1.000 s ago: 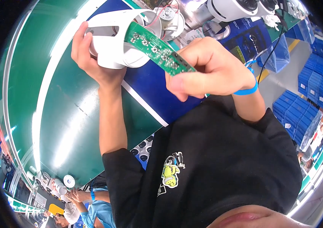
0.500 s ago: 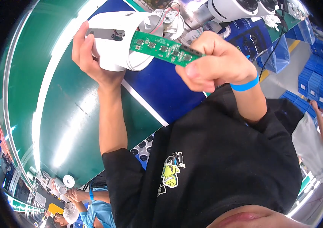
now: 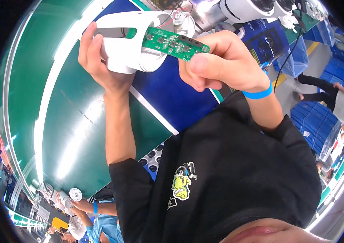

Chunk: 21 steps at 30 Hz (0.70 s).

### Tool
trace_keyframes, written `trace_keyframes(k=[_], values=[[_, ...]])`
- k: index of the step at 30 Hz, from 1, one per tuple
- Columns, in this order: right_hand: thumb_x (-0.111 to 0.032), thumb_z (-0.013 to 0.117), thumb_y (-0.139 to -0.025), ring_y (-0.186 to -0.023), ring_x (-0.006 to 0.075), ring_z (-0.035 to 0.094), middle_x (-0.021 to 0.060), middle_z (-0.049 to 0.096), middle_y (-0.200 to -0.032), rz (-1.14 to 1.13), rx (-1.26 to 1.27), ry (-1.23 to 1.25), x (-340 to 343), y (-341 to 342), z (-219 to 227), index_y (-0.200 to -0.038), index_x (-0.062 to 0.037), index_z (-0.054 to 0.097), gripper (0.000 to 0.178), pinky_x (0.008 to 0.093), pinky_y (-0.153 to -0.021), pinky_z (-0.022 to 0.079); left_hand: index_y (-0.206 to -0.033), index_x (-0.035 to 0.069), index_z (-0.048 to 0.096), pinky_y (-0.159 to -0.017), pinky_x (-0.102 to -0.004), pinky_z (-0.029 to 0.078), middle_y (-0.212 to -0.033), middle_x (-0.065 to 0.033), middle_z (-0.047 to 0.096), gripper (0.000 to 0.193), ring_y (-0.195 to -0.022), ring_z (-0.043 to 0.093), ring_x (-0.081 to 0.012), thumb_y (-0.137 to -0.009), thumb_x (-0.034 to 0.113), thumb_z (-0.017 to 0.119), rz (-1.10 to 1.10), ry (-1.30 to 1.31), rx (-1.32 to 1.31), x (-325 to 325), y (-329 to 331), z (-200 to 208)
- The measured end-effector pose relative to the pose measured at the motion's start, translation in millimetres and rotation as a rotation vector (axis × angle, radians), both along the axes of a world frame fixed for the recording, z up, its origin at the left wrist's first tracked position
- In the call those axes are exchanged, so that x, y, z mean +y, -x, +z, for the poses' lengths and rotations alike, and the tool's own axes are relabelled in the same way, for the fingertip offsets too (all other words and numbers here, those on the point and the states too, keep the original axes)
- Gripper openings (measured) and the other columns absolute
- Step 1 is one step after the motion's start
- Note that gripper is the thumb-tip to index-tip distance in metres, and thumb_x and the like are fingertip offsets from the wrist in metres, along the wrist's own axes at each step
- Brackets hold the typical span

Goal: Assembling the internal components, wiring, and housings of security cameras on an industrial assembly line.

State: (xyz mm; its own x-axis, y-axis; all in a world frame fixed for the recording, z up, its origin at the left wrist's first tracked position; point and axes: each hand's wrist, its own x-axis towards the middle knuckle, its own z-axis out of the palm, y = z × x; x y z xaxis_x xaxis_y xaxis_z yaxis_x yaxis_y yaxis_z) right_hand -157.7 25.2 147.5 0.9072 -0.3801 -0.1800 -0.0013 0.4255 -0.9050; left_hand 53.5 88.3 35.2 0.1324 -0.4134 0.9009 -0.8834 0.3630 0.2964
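A white cylindrical plastic housing (image 3: 119, 52) lies tilted in my left hand (image 3: 99, 60), whose fingers wrap round its closed left side. Between the thumb and bent fingers of my right hand (image 3: 224, 60) is the near end of a narrow green circuit board (image 3: 168, 41). The board's other end reaches into the housing's open mouth, and a piece of it shows through the slot in the wall. Small dark parts line the board, with a black connector strip along one edge. How deep it sits inside is partly hidden.
A white bracket with thin red and black wires (image 3: 179, 18) stands behind the housing. White camera-like units (image 3: 241, 10) lie at the back right. The table has a green top and a blue mat (image 3: 180, 97). Blue crates (image 3: 313, 125) stand right; a co-worker's hands (image 3: 77, 204) hold white parts lower left.
The green circuit board has moved left, further into the white housing, and now shows in its slot. My right hand moved left with it. A person at the right has moved.
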Motion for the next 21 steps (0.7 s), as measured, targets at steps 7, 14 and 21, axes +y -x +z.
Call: trace_keyframes(k=[7,14,21], values=[[-0.02,0.072,-0.084,-0.055,0.0033,0.05,0.0006,0.06,-0.068,-0.354,-0.122,0.151,11,-5,-22,-0.082,-0.0001,0.063,0.022,0.0176,-0.049,0.037,-0.123,0.003,0.039,-0.091,-0.0373,0.047,-0.125,-0.0194,0.046,0.071,-0.113,0.051,-0.0312,-0.068,0.011,0.083,0.1,-0.073,-0.076,1,3,10],[-0.025,0.074,-0.082,-0.105,0.0181,0.053,0.009,0.053,-0.119,-0.61,-0.117,0.812,7,-6,-41,-0.123,0.0008,0.051,0.054,0.0314,-0.09,0.043,-0.122,0.006,0.04,-0.088,-0.0355,0.048,-0.126,-0.0178,0.046,0.074,-0.111,0.052,-0.0299,-0.065,0.016,0.085,0.057,-0.021,-0.061,0,1,5],[-0.045,0.082,-0.068,-0.138,0.0323,0.022,0.0194,0.022,-0.147,-0.377,0.138,0.899,-13,2,-8,-0.14,-0.0015,0.035,0.095,0.0424,-0.11,0.022,-0.12,0.007,0.041,-0.086,-0.0355,0.048,-0.124,-0.0159,0.049,0.071,-0.111,0.052,-0.0291,-0.065,0.016,0.085,0.039,-0.006,-0.093,0,3,7]])
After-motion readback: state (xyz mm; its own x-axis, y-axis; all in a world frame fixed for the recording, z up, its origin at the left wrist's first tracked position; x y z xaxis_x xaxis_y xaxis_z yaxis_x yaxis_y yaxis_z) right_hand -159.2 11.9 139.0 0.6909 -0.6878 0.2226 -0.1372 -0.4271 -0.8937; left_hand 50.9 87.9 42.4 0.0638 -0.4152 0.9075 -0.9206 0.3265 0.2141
